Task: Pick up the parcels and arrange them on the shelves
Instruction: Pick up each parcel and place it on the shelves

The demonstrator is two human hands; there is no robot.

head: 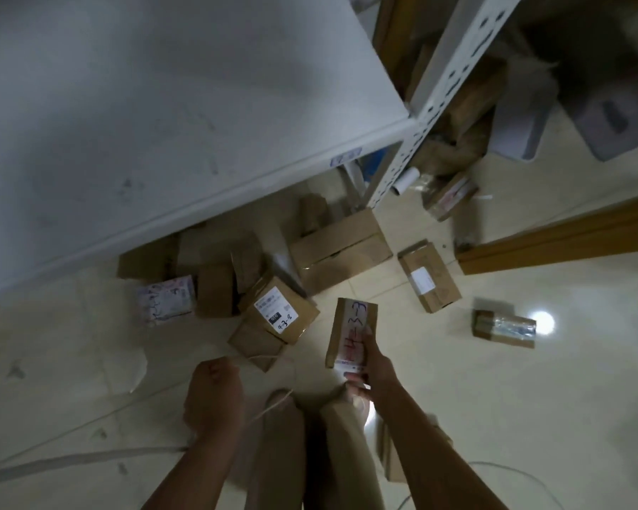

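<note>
Gripping a slim cardboard parcel [350, 325] by its near end, the person's right hand [369, 362] has its thumb along the top face and its fingers underneath. The box is held in the air above the tiled floor [494, 399], just ahead of the legs. It looks light and stiff, since one hand manages it. Its taped faces may be slick, so a hold across the narrow sides, nearer the middle, seems safer than one at the end.

The left hand [214, 392] is curled into a fist. A thin white cord [273, 406] runs beside it, and whether the hand pinches the cord cannot be told.

The white shelf [163, 123] is up and to the left. More parcels lie heaped below its edge, among them a labelled box [277, 314] and a larger carton [343, 252]. A metal upright [431, 104] at the shelf's corner and the cord by the feet could get in the way.
</note>
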